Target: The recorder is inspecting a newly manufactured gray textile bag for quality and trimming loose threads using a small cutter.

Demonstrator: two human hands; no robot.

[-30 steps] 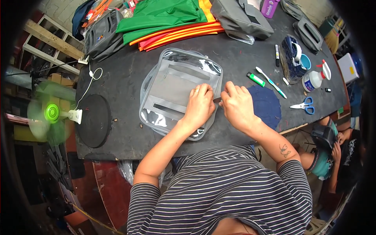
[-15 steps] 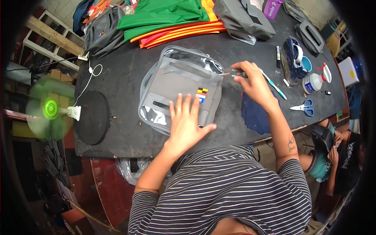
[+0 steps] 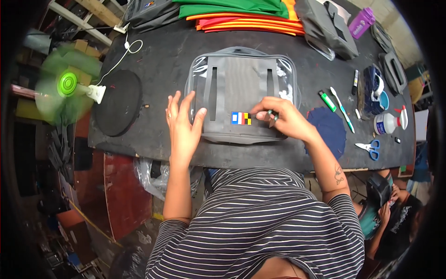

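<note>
A grey bag (image 3: 241,83) with clear plastic panels lies flat on the dark table in front of me. A small patch of coloured flags (image 3: 241,118) sits near its front edge. My left hand (image 3: 182,123) is at the bag's left side, fingers spread, holding nothing. Over the bag's front right part is my right hand (image 3: 283,118), its fingers curled around what look like small thread snips (image 3: 273,119). Its index finger points toward the patch. The palm hides part of the tool.
To the right lie a round navy cloth (image 3: 327,132), a green-handled toothbrush (image 3: 343,109), blue-handled scissors (image 3: 370,149) and a spray bottle (image 3: 389,123). Folded green and orange fabric (image 3: 241,14) is piled at the back. A spinning green fan (image 3: 67,84) and black disc (image 3: 117,102) are left.
The bag has been turned, its patch now facing the front edge. My left hand has moved off the bag's front to its left side; my right hand has come in over it with the snips.
</note>
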